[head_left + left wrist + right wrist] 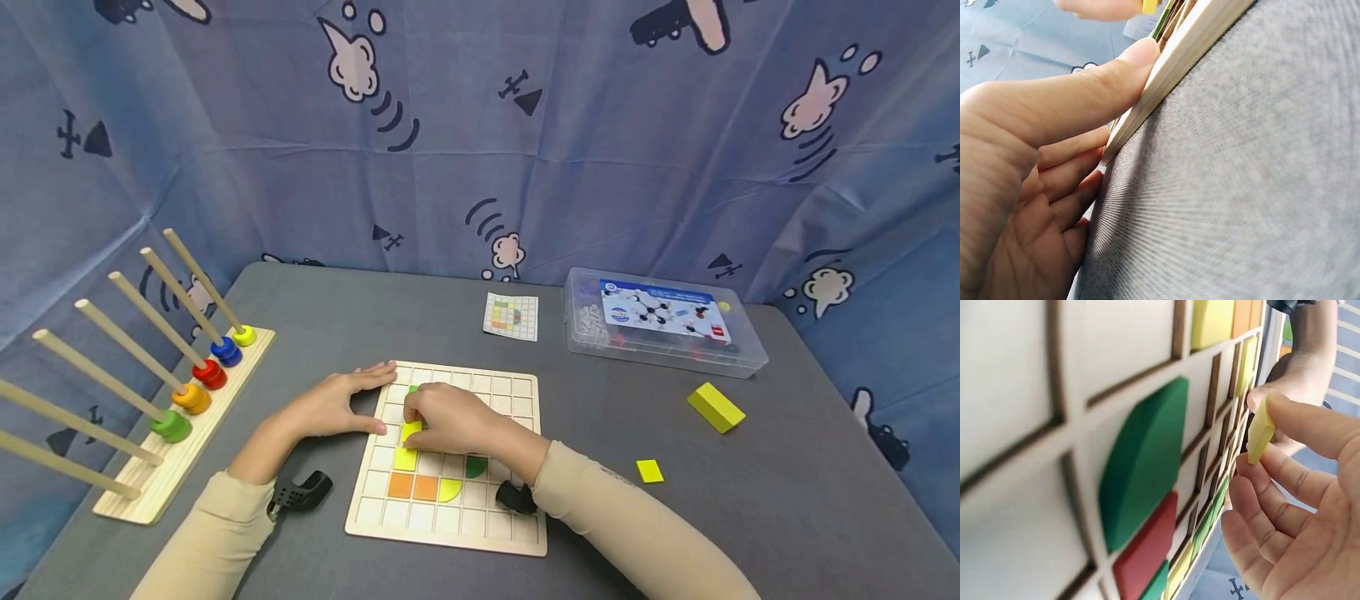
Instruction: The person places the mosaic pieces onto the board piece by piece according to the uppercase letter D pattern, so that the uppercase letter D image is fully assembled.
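My right hand (453, 419) is over the left part of a wooden grid board (422, 518), pinching a yellow tile (1260, 431) between thumb and fingertips. The tile is held just off the grid in the right wrist view. With fingers extended, my left hand (330, 407) touches the board's left edge; its thumb (1138, 62) presses the rim in the left wrist view. Set in the grid are a yellow square (406, 459), two orange squares (401, 485), a yellow rounded piece (450, 490), a dark green rounded piece (1147, 462) and a red piece (1147, 550). My right hand hides several cells.
A small printed grid card (512, 317) lies behind the board. To the right are a clear plastic case (667, 321), a yellow block (716, 407) and a loose yellow square (649, 471). A wooden peg rack (183, 433) with coloured rings stands at left.
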Action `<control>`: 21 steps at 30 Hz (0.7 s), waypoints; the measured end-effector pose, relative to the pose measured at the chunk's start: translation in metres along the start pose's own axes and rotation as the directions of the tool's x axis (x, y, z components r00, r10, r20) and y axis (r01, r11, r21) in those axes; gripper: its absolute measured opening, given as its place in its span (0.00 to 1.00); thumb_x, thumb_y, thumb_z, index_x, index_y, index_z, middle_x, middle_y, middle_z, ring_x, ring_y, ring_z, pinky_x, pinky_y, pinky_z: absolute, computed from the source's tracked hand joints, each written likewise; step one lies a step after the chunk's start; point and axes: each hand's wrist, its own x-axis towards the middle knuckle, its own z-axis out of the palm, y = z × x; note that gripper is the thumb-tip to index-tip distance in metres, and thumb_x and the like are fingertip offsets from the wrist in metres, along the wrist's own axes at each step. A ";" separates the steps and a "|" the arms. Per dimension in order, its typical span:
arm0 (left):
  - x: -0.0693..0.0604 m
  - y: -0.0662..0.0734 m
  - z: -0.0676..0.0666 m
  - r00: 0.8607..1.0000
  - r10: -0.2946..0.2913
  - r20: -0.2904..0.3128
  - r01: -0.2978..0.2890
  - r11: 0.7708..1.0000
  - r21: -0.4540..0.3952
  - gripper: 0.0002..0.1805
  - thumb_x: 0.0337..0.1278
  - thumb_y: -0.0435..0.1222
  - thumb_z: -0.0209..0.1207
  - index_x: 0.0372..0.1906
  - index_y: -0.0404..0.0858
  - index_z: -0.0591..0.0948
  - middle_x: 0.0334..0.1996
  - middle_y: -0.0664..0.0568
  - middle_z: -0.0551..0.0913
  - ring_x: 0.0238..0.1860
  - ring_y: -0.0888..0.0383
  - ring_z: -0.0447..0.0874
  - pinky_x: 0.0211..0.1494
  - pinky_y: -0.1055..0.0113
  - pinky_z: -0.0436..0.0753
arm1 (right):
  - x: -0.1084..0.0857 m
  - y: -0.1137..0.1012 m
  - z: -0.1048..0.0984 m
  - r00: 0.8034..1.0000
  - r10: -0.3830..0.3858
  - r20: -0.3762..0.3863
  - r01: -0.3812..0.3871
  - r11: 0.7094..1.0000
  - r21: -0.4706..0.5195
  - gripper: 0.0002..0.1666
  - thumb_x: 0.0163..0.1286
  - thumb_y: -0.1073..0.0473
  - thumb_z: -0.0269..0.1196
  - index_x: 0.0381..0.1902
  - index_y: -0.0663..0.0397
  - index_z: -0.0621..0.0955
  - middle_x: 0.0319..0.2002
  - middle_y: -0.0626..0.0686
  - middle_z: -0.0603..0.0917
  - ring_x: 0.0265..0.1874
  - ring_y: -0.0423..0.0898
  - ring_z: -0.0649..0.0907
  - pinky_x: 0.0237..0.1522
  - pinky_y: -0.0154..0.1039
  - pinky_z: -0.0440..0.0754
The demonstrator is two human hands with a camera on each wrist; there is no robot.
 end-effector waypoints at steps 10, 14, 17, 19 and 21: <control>0.000 0.001 0.000 1.000 0.006 0.006 -0.006 1.000 -0.010 0.46 0.44 0.54 0.68 0.70 0.41 0.66 0.73 0.50 0.58 0.73 0.47 0.53 0.74 0.46 0.56 | 0.006 -0.006 0.010 1.000 0.015 -0.012 -0.016 0.994 -0.110 0.13 0.58 0.48 0.69 0.31 0.49 0.80 0.25 0.43 0.73 0.22 0.37 0.72 0.20 0.27 0.70; 0.001 0.001 0.000 1.000 0.003 0.007 -0.002 1.000 -0.010 0.47 0.44 0.55 0.68 0.70 0.42 0.66 0.73 0.50 0.58 0.73 0.47 0.53 0.74 0.46 0.56 | 0.005 -0.006 0.011 1.000 0.019 -0.021 -0.022 0.994 -0.111 0.13 0.59 0.47 0.69 0.31 0.49 0.80 0.25 0.43 0.72 0.22 0.37 0.72 0.19 0.27 0.70; 0.001 0.000 0.000 1.000 0.000 0.005 0.000 1.000 -0.002 0.47 0.44 0.57 0.67 0.70 0.42 0.66 0.73 0.50 0.58 0.73 0.47 0.53 0.74 0.45 0.56 | 0.004 -0.005 0.011 1.000 0.020 -0.024 -0.023 0.994 -0.107 0.13 0.59 0.48 0.69 0.31 0.48 0.80 0.25 0.43 0.72 0.23 0.37 0.72 0.20 0.27 0.70; 0.001 -0.001 0.001 1.000 0.003 0.004 -0.003 1.000 0.000 0.47 0.44 0.57 0.67 0.70 0.42 0.66 0.73 0.50 0.58 0.73 0.47 0.53 0.74 0.45 0.56 | 0.004 -0.006 0.012 1.000 0.018 -0.025 -0.021 0.994 -0.110 0.12 0.59 0.49 0.69 0.31 0.49 0.80 0.26 0.43 0.72 0.23 0.37 0.72 0.21 0.27 0.70; 0.001 -0.002 0.001 1.000 0.008 0.001 -0.008 1.000 0.004 0.47 0.44 0.57 0.67 0.70 0.41 0.66 0.73 0.50 0.59 0.73 0.48 0.54 0.74 0.46 0.56 | 0.003 -0.006 0.012 0.999 0.017 -0.027 -0.020 0.993 -0.115 0.11 0.60 0.50 0.68 0.32 0.49 0.81 0.26 0.44 0.73 0.24 0.37 0.72 0.22 0.27 0.71</control>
